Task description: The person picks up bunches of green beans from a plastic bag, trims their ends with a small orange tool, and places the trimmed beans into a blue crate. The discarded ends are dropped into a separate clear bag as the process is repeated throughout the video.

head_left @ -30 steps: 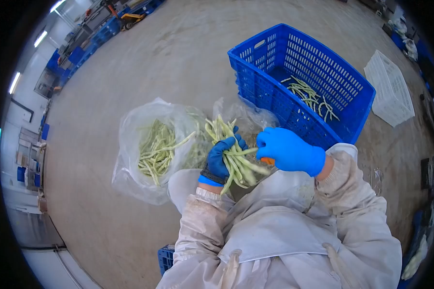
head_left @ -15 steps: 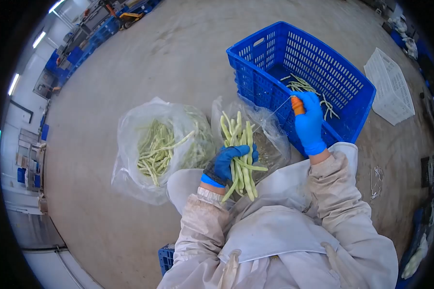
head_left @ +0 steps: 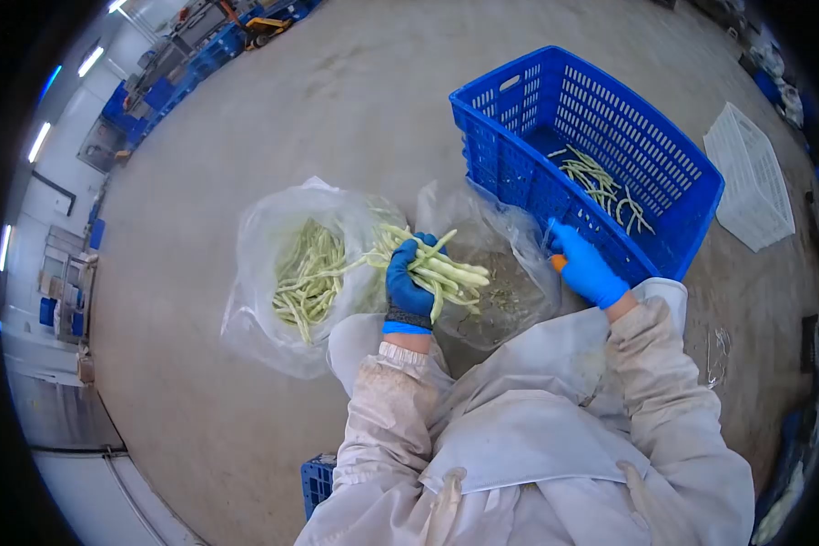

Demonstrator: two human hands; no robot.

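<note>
My left hand (head_left: 408, 289), in a blue glove, is closed around a bunch of green beans (head_left: 453, 275) that points to the right. Its fingers wrap the middle of the bunch, over a clear plastic bag (head_left: 526, 305) with trimmed bits in it. In my blue-gloved right hand (head_left: 593, 268) is a knife with an orange handle (head_left: 558, 262); the fingers partly hide it, and its thin blade is hard to make out. That hand is beside the blue crate's near wall, apart from the bunch. Left of my left hand, a clear bag (head_left: 250, 282) holds loose green beans (head_left: 308, 289).
A large blue crate (head_left: 505, 150) with slotted walls has some beans (head_left: 601, 187) on its bottom. Beyond it stands a white crate (head_left: 746, 182). A small blue crate (head_left: 318, 484) sits near my left side. Pallet equipment (head_left: 266, 29) is far back.
My left hand has turned the bunch from upright to lying rightward, and moved slightly up. My right hand has lowered with the knife, away from the crate's rim. The view has shifted a little.
</note>
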